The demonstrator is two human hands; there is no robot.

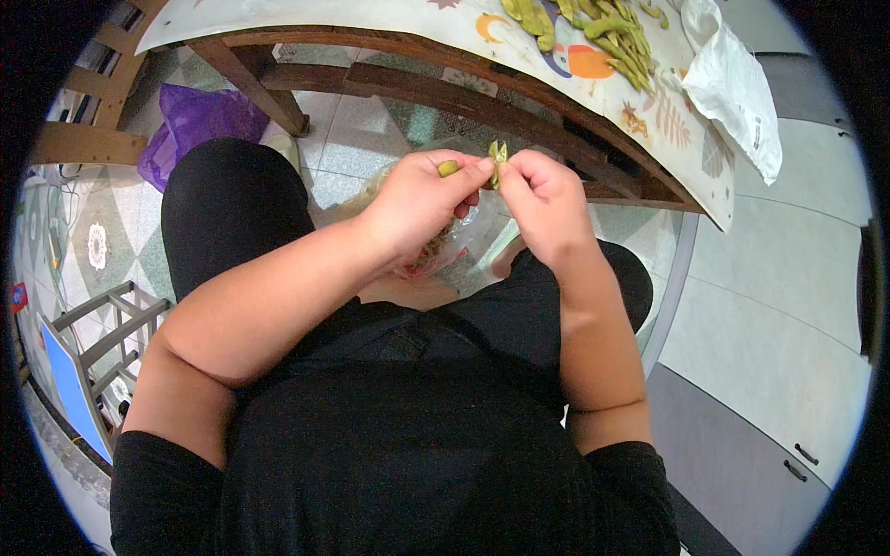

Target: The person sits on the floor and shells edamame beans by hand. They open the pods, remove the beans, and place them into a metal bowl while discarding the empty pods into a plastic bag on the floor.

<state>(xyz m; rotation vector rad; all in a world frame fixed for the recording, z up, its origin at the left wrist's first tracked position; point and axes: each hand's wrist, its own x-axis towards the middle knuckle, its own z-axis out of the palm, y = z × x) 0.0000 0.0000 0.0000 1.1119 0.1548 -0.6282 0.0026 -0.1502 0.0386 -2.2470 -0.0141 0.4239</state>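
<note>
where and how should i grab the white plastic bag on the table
By the narrow near end of the white plastic bag, probably from the right with your right hand: that end tapers and juts beyond the table, so a pinch grip could likely close on both faces.

- Green pods here look matt-skinned.
- Smooth sheeting tops a wooden table frame.
- Crinkled plastic gleams on the purple bag.
- The black shirt is matt cloth.

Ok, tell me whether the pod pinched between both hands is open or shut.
Open at its upper end: the green pod splays apart there; fingers hide much of the rest.
</note>
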